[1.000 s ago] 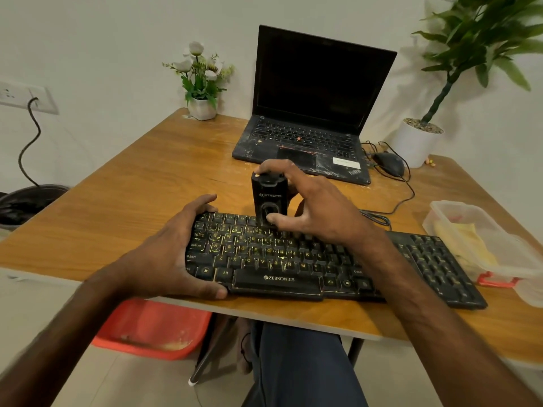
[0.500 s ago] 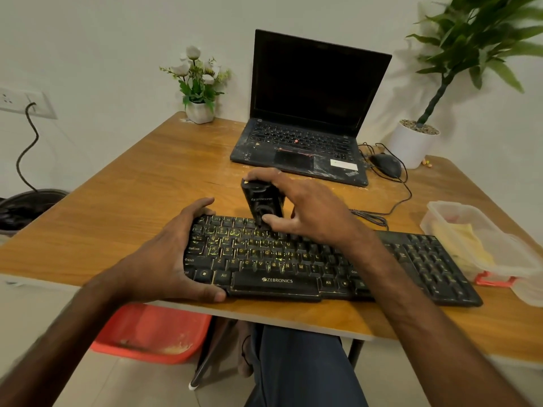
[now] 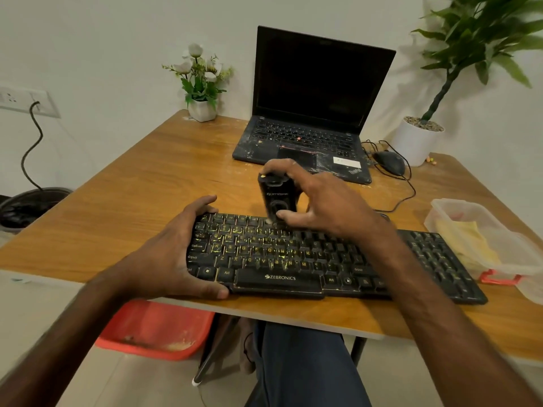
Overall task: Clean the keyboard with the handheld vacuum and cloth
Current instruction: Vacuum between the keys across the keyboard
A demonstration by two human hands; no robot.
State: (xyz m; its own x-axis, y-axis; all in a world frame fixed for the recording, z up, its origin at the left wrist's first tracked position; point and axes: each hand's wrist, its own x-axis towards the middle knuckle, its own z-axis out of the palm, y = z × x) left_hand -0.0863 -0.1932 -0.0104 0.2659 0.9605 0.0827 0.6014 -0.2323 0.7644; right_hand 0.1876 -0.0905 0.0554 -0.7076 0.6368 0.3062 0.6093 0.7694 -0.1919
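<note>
Head: vacuum (image 3: pixel 277 198) upright, pointing down onto keyboard (image 3: pixel 279 259)

Brown wooden counter (image 3: pixel 141 201), smooth and semi-glossy, grain visible. Upon it are shown a matt black plastic keyboard (image 3: pixel 293 259), a glossy black plastic handheld vacuum (image 3: pixel 276 198), and a translucent plastic container (image 3: pixel 440 205) in which a soft yellow cloth (image 3: pixel 464 242) is held.

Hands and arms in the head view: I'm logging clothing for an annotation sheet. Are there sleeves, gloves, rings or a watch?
The bare left hand and bare right hand show no gloves, rings, watch or bands. The left arm and right arm are unsleeved up to the picture's edge, with no cables or markings visible.
</note>
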